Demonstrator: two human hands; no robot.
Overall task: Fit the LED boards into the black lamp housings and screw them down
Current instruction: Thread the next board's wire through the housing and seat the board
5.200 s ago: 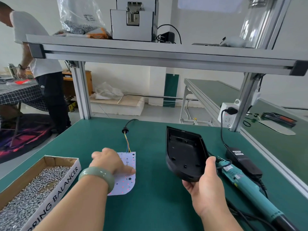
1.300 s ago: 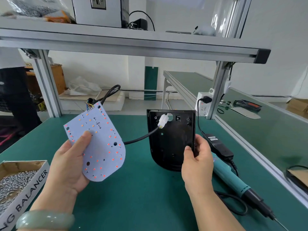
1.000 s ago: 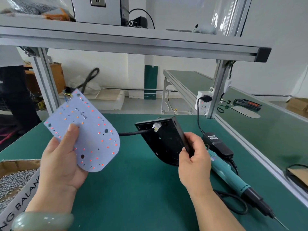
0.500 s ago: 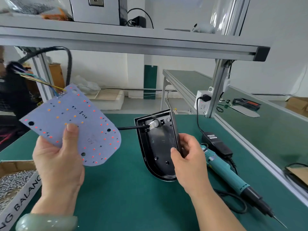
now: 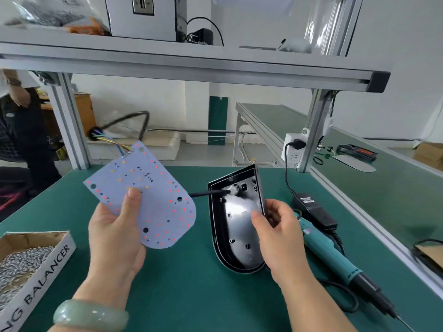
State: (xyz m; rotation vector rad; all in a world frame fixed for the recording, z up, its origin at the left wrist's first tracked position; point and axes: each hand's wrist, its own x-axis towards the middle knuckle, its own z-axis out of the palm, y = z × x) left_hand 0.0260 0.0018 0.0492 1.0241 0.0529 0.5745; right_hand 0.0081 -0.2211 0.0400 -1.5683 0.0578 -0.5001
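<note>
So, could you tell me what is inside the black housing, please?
A black cable and its white plug near the top; the right hand hides part of the right side.

bright, even light all over, and the white walls are close to washed out. a white sheen flares across the glossy inside of the black housing (image 5: 237,226), wiping out detail there. the cable (image 5: 124,119) up left is smeared with motion blur, while the led board (image 5: 148,195) reads sharp, every dot clean. soft, faint shadows lie on the green mat (image 5: 191,295) under the left hand (image 5: 115,236) and right hand (image 5: 280,236). there's wide-angle bend too: the shelf beam (image 5: 191,68) bows and the screw box (image 5: 48,271) stretches at the corner. clear plastic (image 5: 328,22) glints top right.
</note>
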